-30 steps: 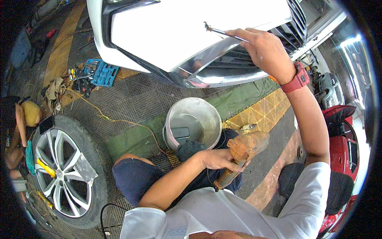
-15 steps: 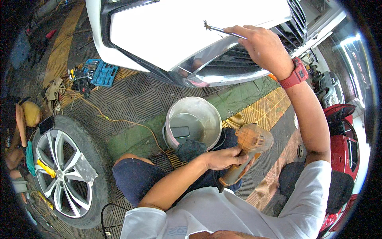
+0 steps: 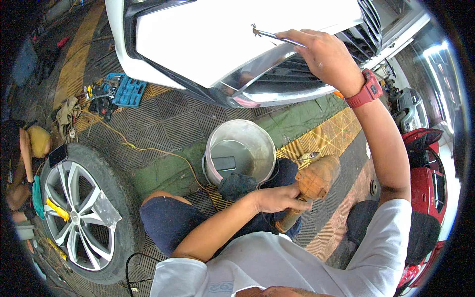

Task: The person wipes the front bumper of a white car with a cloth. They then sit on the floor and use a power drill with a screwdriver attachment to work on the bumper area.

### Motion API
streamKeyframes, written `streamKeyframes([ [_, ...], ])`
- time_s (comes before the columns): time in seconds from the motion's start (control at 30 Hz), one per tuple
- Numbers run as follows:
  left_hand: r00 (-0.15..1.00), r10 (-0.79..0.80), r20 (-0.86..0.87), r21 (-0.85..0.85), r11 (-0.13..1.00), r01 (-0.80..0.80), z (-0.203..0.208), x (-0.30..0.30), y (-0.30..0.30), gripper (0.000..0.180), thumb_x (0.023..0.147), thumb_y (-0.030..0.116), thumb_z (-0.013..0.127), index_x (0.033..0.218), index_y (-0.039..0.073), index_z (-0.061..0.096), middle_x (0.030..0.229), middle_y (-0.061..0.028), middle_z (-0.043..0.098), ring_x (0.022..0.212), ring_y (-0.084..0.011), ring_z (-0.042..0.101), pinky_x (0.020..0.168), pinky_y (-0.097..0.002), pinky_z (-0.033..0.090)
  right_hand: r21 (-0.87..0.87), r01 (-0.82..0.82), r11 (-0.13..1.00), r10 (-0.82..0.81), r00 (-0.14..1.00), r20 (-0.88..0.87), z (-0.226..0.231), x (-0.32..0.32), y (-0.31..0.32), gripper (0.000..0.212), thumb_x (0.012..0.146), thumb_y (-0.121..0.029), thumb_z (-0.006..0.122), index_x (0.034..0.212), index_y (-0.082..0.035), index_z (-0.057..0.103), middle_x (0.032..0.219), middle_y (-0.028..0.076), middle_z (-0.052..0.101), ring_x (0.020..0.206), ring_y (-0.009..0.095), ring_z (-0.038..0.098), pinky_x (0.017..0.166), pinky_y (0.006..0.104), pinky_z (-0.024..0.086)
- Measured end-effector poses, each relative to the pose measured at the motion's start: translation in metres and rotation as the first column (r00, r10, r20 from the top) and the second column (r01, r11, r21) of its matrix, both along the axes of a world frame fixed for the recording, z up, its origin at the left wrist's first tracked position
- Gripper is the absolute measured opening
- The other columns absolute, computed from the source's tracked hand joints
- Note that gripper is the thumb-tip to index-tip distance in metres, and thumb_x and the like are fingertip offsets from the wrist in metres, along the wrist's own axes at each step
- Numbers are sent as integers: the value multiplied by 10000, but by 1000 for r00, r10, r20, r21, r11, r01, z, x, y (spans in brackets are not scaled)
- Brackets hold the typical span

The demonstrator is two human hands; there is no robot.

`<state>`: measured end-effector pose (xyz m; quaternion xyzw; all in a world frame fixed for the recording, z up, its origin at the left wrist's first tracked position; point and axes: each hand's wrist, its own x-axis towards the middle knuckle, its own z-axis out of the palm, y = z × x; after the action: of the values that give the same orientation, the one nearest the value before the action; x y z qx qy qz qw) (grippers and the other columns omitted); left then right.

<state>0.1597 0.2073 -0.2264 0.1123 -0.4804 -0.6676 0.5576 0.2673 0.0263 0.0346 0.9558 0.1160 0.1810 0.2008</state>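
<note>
My left hand (image 3: 282, 199) is wrapped round the handle of a dusty orange power tool (image 3: 319, 177). Its bulky head points up and right, and its handle hangs over my lap. Up by the white car bumper (image 3: 222, 44), my right hand (image 3: 331, 57) pinches a slim metal tool (image 3: 279, 38). That tool points left, with a small dark clump or hooked end at its tip. Whether the tip touches the white panel I cannot tell. Between my knees and the bumper stands a pale bucket (image 3: 213, 158) with grey liquid in it. A dark cloth (image 3: 237, 187) hangs on its near rim.
At left lies a wheel (image 3: 126, 208) with a dark phone-like slab (image 3: 58, 155) on its tyre and a yellow-handled tool (image 3: 58, 210) on the spokes. Beyond are a blue toolbox (image 3: 129, 90) and a yellow cord (image 3: 153, 150). A co-worker's arm (image 3: 25, 156) shows at far left.
My left hand has turned the power tool, so its head shows a different side and its vents are hidden. A small pale object behind it is uncovered. My right hand has barely moved.
</note>
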Motion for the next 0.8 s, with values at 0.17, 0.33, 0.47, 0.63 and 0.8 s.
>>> streamKeyframes([
  [0.17, 991, -32, -128, 39, 999, 37, -11, -5, -4, 324, 1040, 244, 628, 1311, 80, 558, 1152, -15, 569, 1145, -165, 537, 1073, -341, 405, -1, 28, 1000, -28, 1000, -9, -1, 2, 6, 402, 953, -102, 632, 1345, -191, 652, 1011, 151, 746, 952, 376, 712, 795, 504, 570],
  [0.33, 995, -30, -96, 74, 997, 37, -6, 2, -1, 393, 1015, 227, 650, 1361, 79, 538, 1162, -20, 571, 1146, -162, 544, 1064, -338, 415, -16, 62, 998, -62, 998, -19, 1, 4, 3, 400, 955, -106, 628, 1344, -196, 656, 1000, 149, 743, 939, 375, 712, 783, 508, 569],
  [0.47, 998, -13, -69, 119, 993, 21, 1, 5, 3, 490, 988, 222, 680, 1414, 86, 480, 1221, -23, 547, 1167, -156, 531, 1056, -333, 422, -16, 76, 997, -77, 997, -24, 2, 0, 9, 395, 959, -109, 627, 1342, -200, 659, 1003, 145, 745, 926, 373, 716, 775, 507, 571],
  [0.63, 997, -44, -70, 101, 994, 51, 3, 9, 4, 655, 965, 203, 714, 1522, 100, 384, 1329, -32, 499, 1250, -160, 480, 1115, -344, 380, -26, 95, 995, -96, 995, -31, 3, -3, 11, 388, 960, -107, 631, 1337, -195, 661, 1011, 146, 747, 919, 374, 720, 772, 503, 577],
  [0.8, 999, -12, -49, 69, 998, 15, -4, 5, 3, 560, 983, 273, 708, 1449, 77, 467, 1252, -25, 549, 1203, -154, 525, 1082, -329, 413, -18, 76, 997, -76, 997, -32, 2, -5, 4, 404, 952, -98, 643, 1344, -194, 654, 1034, 150, 749, 934, 377, 721, 779, 498, 581],
])
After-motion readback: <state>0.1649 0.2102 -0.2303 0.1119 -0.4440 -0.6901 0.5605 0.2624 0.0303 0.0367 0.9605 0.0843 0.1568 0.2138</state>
